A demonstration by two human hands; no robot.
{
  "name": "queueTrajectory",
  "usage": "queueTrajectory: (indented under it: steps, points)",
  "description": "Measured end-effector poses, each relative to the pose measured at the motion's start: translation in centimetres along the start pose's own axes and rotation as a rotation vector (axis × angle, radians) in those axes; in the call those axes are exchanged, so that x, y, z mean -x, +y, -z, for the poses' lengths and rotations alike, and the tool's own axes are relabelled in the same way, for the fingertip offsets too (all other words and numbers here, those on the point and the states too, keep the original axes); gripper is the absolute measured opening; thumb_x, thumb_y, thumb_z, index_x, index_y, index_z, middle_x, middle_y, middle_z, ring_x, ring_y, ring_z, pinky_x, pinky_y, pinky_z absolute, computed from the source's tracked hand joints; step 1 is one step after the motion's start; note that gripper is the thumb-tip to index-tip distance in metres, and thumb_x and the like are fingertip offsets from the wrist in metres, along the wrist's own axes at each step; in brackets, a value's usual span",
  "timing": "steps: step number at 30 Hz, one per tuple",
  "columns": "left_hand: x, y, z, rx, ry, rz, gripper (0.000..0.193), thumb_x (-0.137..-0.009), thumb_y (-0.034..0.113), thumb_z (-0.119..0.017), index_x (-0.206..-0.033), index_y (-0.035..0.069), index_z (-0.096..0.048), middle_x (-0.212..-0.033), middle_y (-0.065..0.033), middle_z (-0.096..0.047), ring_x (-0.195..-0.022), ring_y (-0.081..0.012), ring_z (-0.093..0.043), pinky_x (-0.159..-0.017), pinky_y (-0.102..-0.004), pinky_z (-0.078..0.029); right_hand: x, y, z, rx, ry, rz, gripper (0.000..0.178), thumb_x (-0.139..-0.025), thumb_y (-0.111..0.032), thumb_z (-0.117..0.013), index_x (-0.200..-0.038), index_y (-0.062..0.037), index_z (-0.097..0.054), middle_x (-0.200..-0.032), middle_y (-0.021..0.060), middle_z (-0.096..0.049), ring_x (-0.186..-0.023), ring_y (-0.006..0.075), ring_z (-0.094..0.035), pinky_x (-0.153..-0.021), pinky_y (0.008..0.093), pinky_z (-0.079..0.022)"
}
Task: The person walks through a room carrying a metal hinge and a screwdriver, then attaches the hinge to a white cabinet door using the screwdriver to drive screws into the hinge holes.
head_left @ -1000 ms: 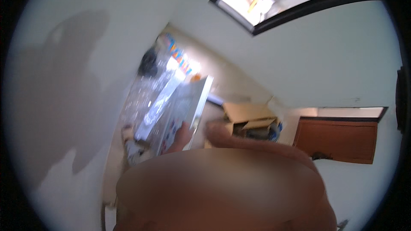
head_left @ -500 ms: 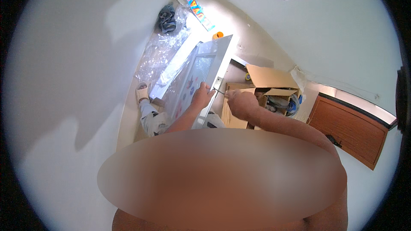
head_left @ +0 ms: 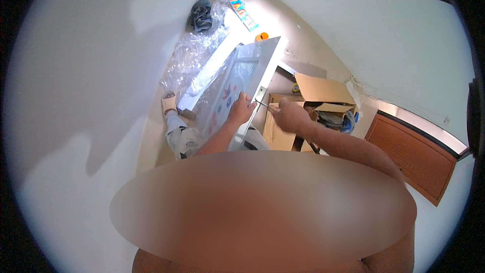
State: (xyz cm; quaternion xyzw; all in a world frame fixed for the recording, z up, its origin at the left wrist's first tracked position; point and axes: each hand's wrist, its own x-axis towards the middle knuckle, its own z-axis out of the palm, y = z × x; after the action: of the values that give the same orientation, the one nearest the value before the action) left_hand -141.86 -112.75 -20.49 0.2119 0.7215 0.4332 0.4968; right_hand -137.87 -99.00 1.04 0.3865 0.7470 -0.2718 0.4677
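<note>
A white-framed door panel (head_left: pixel 269 68) stands on its long edge in front of me, its face wrapped in clear film and marked with small coloured shapes. My left hand (head_left: pixel 242 109) grips the panel's upper edge, thumb on the rim. A small metal lock plate (head_left: pixel 261 92) is set in that edge just beyond my thumb. On the right, my right hand (head_left: pixel 292 117) is closed round a screwdriver (head_left: pixel 261 103), whose handle is hidden in my fist. The thin dark shaft points left, with its tip at the panel's edge just below the plate.
Beyond the panel lie crumpled clear plastic (head_left: pixel 194 50), a white bar (head_left: pixel 212 71), dark cloth (head_left: pixel 201 16) and an orange cup-like piece (head_left: pixel 261 36). An open cardboard box (head_left: pixel 323 88) with cables stands right of my right hand. A brown wooden panel (head_left: pixel 411 156) is farther right.
The view has shifted slightly. My right hand still holds the screwdriver at the panel's edge, and its wrist looks a little turned. My left hand keeps its hold on the panel.
</note>
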Motion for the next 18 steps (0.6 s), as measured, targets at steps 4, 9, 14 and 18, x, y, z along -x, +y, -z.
queueTrajectory:
  steps: [4,9,14,18]
  points:
    - [-0.1,0.5,0.1,-0.029,-0.001,0.025,0.042,-0.083,0.028,-0.072,-0.108,0.003,-0.048,-0.099,-0.021,-0.061,-0.093,-0.0363,-0.063,-0.082,-0.0448,-0.048,-0.1,0.3,1.4,-0.802,-0.074,-0.308,0.04,-0.094,-0.036,-0.063,-0.077,-0.0005,-0.056,-0.059,0.0029,-0.047,-0.046,0.0177,-0.048,-0.039,0.0394,-0.04]
    - [-0.2,0.8,0.2,-0.034,-0.001,0.034,0.042,-0.084,0.028,-0.071,-0.107,0.003,-0.048,-0.098,-0.0221,-0.062,-0.092,-0.0385,-0.063,-0.081,-0.0473,-0.048,2.3,-0.5,-0.1,0.762,0.273,0.397,0.023,-0.087,-0.016,-0.06,-0.104,-0.0004,-0.055,-0.082,0.0187,-0.066,-0.077,0.0315,-0.069,-0.06,0.0411,-0.055]
    - [0.4,0.8,0.2,-0.021,-0.005,0.044,0.042,-0.084,0.028,-0.071,-0.108,0.004,-0.048,-0.096,-0.0218,-0.063,-0.092,-0.0388,-0.063,-0.08,-0.0472,-0.048,1.2,-1.9,0.8,0.388,0.176,0.113,0.03,-0.088,-0.023,-0.061,-0.099,0.0035,-0.056,-0.085,0.0225,-0.067,-0.078,0.0301,-0.07,-0.065,0.0417,-0.056]
    - [0.3,1.0,0.4,-0.006,0.028,-0.002,0.042,-0.084,0.029,-0.071,-0.108,0.003,-0.048,-0.094,-0.0217,-0.063,-0.09,-0.0386,-0.064,-0.078,-0.0463,-0.049,0.8,-1.8,1.3,-0.246,-0.024,-0.258,0.034,-0.086,-0.028,-0.063,-0.094,0.0041,-0.058,-0.084,0.0254,-0.067,-0.078,0.0313,-0.07,-0.066,0.0444,-0.055]
